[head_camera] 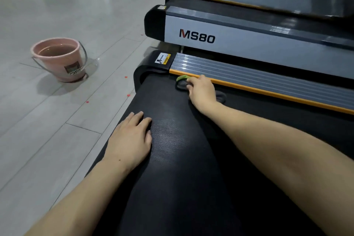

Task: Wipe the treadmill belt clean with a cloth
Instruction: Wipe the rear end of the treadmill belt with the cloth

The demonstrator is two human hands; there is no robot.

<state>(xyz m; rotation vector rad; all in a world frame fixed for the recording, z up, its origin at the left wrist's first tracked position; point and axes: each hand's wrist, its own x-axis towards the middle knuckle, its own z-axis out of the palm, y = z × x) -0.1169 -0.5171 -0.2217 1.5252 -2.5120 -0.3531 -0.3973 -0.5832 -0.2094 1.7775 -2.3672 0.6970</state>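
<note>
- Head view: the person leans over the belt, both arms stretched out along it.
- Right hand is at the far right edge of the belt, just beside the orange rail. Its fingers are curled down over a cloth, pressing it onto the belt; only a green and dark bit pokes out past the fingertips.
- Left hand lies flat on the belt near its left edge, fingers straight and together, holding nothing. Looks like it's just bracing.
- The cloth is small, soft and probably damp, so it'll bunch up easily. Best kept wadded under the palm and fingers, not pinched by a corner.
- The belt is textured rubber, grippy, so the cloth will drag a bit and needs firm pressure. The belt may also slide on its rollers under a hard push, which is probably why the left hand is planted there.
- A pink bucket of water sits on the floor to the left, well apart.
</note>
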